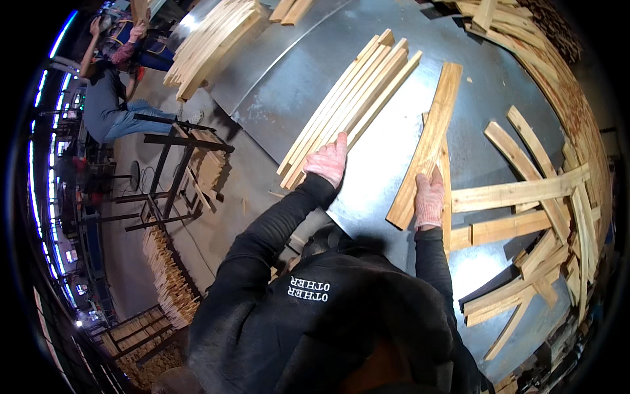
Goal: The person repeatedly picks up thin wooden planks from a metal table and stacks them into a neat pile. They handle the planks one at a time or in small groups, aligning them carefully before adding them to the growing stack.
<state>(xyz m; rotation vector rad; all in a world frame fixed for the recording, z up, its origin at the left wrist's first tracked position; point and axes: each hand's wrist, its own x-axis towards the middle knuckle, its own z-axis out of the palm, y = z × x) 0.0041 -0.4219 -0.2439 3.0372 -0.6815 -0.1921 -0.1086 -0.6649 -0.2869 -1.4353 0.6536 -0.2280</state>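
Both of my hands wear pinkish work gloves. My left hand [328, 161] is at the near end of a row of pale wooden slats [357, 92], its fingers curled over them and its thumb along the right side. The slats lie side by side, slanting away to the upper right. My right hand [430, 197] grips the near part of a broader wooden plank [430, 141], the thumb on its face. Under that plank another wooden piece [446, 190] partly shows, close against the right hand's fingers. The undersides of both hands are hidden.
The metal table [289, 72] bears a stack of slats [213, 46] at the far left. Loose crossed planks [518, 194] crowd its right side, beside a long wood pile [558, 72]. Left, on the floor, are a dark metal rack [172, 167] and a person [108, 98].
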